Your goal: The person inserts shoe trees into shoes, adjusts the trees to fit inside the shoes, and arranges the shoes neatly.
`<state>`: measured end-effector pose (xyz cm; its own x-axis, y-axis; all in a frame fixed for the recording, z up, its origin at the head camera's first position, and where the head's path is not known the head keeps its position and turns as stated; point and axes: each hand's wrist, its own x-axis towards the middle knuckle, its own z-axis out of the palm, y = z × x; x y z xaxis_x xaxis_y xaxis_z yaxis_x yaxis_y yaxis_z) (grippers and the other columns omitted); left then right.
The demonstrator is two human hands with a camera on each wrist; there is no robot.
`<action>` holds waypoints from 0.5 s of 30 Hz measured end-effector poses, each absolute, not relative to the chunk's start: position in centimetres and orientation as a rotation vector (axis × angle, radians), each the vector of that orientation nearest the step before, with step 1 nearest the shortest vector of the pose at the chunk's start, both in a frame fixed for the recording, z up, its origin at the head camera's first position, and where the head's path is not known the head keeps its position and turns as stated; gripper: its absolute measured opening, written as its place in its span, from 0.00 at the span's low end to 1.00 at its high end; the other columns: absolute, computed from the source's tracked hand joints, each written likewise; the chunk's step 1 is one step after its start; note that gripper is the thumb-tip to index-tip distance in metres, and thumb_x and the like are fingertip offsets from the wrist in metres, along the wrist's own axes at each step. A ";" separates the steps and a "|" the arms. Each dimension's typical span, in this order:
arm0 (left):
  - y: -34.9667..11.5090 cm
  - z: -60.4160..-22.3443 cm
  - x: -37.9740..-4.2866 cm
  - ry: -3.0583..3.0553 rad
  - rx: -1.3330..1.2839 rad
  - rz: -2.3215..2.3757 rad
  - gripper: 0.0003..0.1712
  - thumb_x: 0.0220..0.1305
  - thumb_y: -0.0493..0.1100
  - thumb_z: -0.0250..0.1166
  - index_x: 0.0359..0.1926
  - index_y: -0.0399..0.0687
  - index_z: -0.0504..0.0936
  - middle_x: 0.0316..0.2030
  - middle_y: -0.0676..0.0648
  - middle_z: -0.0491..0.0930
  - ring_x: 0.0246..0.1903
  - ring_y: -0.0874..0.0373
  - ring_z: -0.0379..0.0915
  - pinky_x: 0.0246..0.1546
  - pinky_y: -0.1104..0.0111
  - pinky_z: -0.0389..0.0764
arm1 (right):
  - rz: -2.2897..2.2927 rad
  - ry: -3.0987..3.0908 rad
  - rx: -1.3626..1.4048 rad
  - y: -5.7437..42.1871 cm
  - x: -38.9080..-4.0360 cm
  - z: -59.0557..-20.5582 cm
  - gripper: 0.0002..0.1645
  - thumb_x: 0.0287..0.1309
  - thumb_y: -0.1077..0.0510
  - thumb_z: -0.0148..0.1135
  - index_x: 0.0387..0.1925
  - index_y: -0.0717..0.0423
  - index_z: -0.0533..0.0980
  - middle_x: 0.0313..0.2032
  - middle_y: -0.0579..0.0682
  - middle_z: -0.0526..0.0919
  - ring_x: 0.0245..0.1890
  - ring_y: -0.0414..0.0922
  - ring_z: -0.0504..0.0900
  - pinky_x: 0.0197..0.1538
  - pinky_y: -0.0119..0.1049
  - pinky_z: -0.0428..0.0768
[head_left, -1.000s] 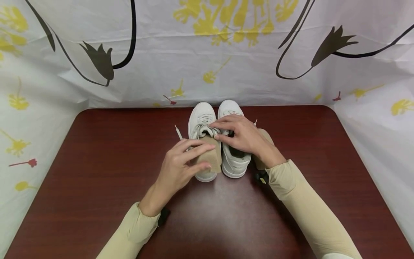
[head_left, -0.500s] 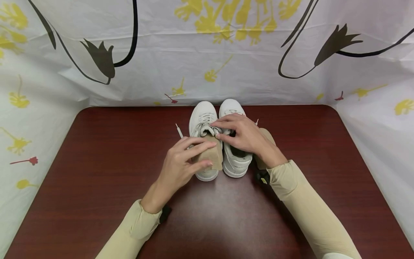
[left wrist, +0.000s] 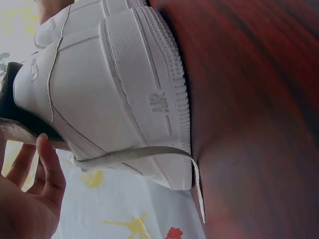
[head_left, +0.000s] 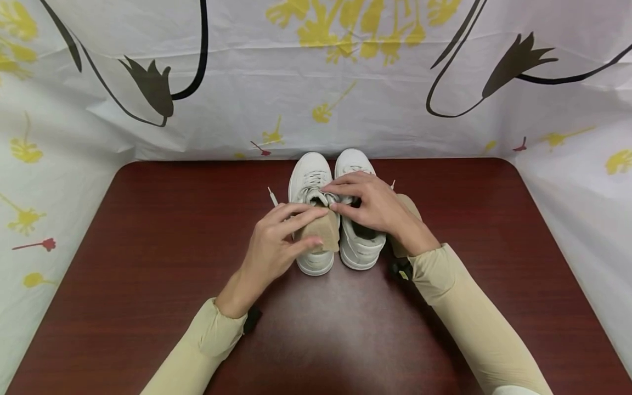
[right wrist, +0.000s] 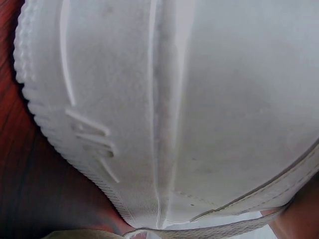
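Observation:
Two white sneakers stand side by side at the table's back, toes toward the curtain. A tan, cardboard-like shoe insert sticks out of the opening of the left sneaker, its front part hidden inside. My left hand holds the insert from the left, thumb and fingers spread over it. In the left wrist view, fingers are at the insert's edge by the collar. My right hand reaches over the right sneaker and pinches the left sneaker's tongue with thumb and fingertips.
A second tan insert lies right of the sneakers, partly under my right wrist. A loose shoelace hangs down the left sneaker's side to the dark red table. A white patterned curtain rises along the back edge.
My left hand has moved forward with the insert, which sits deeper in the left sneaker and shows more of its heel. The right hand keeps its place at the tongue.

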<state>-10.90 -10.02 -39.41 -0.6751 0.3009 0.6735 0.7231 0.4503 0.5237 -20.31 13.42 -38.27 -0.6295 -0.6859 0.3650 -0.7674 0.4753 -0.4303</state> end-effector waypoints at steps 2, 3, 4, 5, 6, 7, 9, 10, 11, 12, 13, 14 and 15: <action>-10.3 -39.3 -10.8 -2.240 -0.880 -1.137 0.22 0.68 0.57 0.63 0.58 0.55 0.84 0.51 0.50 0.82 0.38 0.61 0.72 0.33 0.72 0.71 | 0.867 -2.568 1.277 13.4 -20.3 -38.3 0.21 0.61 0.49 0.67 0.56 0.44 0.83 0.52 0.46 0.83 0.58 0.48 0.77 0.63 0.47 0.69; -10.4 -39.3 -10.8 -2.254 -0.896 -1.135 0.21 0.68 0.55 0.63 0.59 0.55 0.83 0.52 0.51 0.81 0.39 0.61 0.71 0.33 0.72 0.71 | 0.870 -2.566 1.277 13.4 -20.3 -38.3 0.21 0.61 0.49 0.67 0.56 0.44 0.83 0.52 0.46 0.84 0.58 0.48 0.77 0.63 0.46 0.69; -10.6 -39.2 -10.7 -2.268 -0.917 -1.136 0.21 0.69 0.53 0.62 0.60 0.55 0.82 0.54 0.51 0.81 0.40 0.61 0.71 0.33 0.72 0.71 | 0.874 -2.564 1.276 13.4 -20.3 -38.3 0.21 0.61 0.49 0.68 0.56 0.44 0.83 0.52 0.46 0.84 0.58 0.48 0.77 0.63 0.46 0.69; -10.8 -39.1 -10.7 -2.283 -0.941 -1.139 0.21 0.69 0.50 0.61 0.61 0.55 0.81 0.55 0.51 0.80 0.42 0.60 0.72 0.35 0.71 0.72 | 0.874 -2.563 1.277 13.4 -20.3 -38.4 0.21 0.61 0.49 0.67 0.56 0.44 0.83 0.52 0.46 0.84 0.58 0.48 0.77 0.63 0.46 0.69; -11.0 -39.0 -10.7 -2.295 -0.966 -1.142 0.22 0.68 0.49 0.60 0.62 0.55 0.80 0.57 0.51 0.79 0.45 0.60 0.72 0.38 0.70 0.73 | 0.877 -2.562 1.277 13.4 -20.3 -38.4 0.21 0.61 0.49 0.67 0.56 0.44 0.83 0.52 0.46 0.84 0.58 0.48 0.77 0.63 0.46 0.69; -11.2 -38.9 -10.7 -2.307 -0.992 -1.143 0.23 0.68 0.47 0.58 0.63 0.55 0.79 0.58 0.51 0.78 0.49 0.60 0.72 0.41 0.68 0.73 | 0.877 -2.561 1.278 13.4 -20.3 -38.4 0.21 0.61 0.49 0.67 0.56 0.44 0.83 0.52 0.46 0.84 0.58 0.48 0.77 0.63 0.46 0.69; -11.5 -38.8 -10.8 -2.322 -1.041 -1.148 0.25 0.68 0.46 0.57 0.65 0.54 0.78 0.59 0.51 0.77 0.54 0.59 0.72 0.48 0.64 0.73 | 0.879 -2.559 1.280 13.4 -20.4 -38.5 0.21 0.61 0.49 0.67 0.56 0.44 0.83 0.52 0.46 0.84 0.58 0.48 0.77 0.63 0.47 0.69; -11.6 -38.7 -10.8 -2.327 -1.062 -1.155 0.25 0.68 0.46 0.56 0.65 0.54 0.77 0.60 0.51 0.76 0.57 0.58 0.71 0.51 0.62 0.73 | 0.878 -2.557 1.282 13.4 -20.4 -38.5 0.21 0.61 0.49 0.67 0.56 0.44 0.83 0.52 0.46 0.84 0.58 0.48 0.77 0.63 0.47 0.69; -11.8 -38.7 -10.9 -2.329 -1.078 -1.162 0.25 0.69 0.46 0.56 0.66 0.54 0.77 0.61 0.51 0.76 0.58 0.58 0.71 0.55 0.60 0.71 | 0.879 -2.554 1.284 13.4 -20.4 -38.5 0.21 0.61 0.50 0.67 0.56 0.44 0.83 0.52 0.46 0.84 0.58 0.48 0.77 0.63 0.47 0.69; -11.8 -38.7 -11.0 -2.327 -1.093 -1.167 0.25 0.69 0.46 0.57 0.66 0.53 0.77 0.61 0.50 0.76 0.59 0.58 0.71 0.56 0.60 0.71 | 0.880 -2.551 1.285 13.4 -20.5 -38.6 0.21 0.61 0.50 0.68 0.56 0.44 0.83 0.52 0.46 0.84 0.58 0.48 0.77 0.63 0.47 0.69; -11.9 -38.7 -11.0 -2.325 -1.104 -1.171 0.25 0.69 0.46 0.58 0.66 0.53 0.77 0.61 0.50 0.76 0.59 0.58 0.70 0.57 0.59 0.71 | 0.879 -2.548 1.285 13.4 -20.5 -38.6 0.21 0.61 0.50 0.68 0.56 0.44 0.83 0.52 0.46 0.84 0.58 0.48 0.77 0.63 0.47 0.69; -12.0 -38.6 -11.1 -2.321 -1.114 -1.175 0.25 0.69 0.46 0.58 0.66 0.53 0.77 0.61 0.50 0.76 0.59 0.57 0.71 0.57 0.59 0.71 | 0.880 -2.546 1.286 13.4 -20.5 -38.6 0.21 0.61 0.50 0.68 0.56 0.45 0.83 0.52 0.47 0.84 0.58 0.49 0.77 0.63 0.47 0.69; -12.0 -38.6 -11.2 -2.315 -1.123 -1.182 0.25 0.68 0.45 0.59 0.65 0.53 0.78 0.61 0.50 0.76 0.59 0.57 0.71 0.56 0.58 0.72 | 0.880 -2.543 1.288 13.4 -20.5 -38.6 0.21 0.61 0.50 0.67 0.56 0.45 0.83 0.52 0.47 0.84 0.58 0.49 0.77 0.63 0.47 0.69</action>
<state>-11.16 -12.02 -38.65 -0.6454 0.5055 0.5727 0.7603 0.3528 0.5454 -20.50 13.43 -38.65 -0.6172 -0.6848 0.3874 -0.7778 0.4569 -0.4316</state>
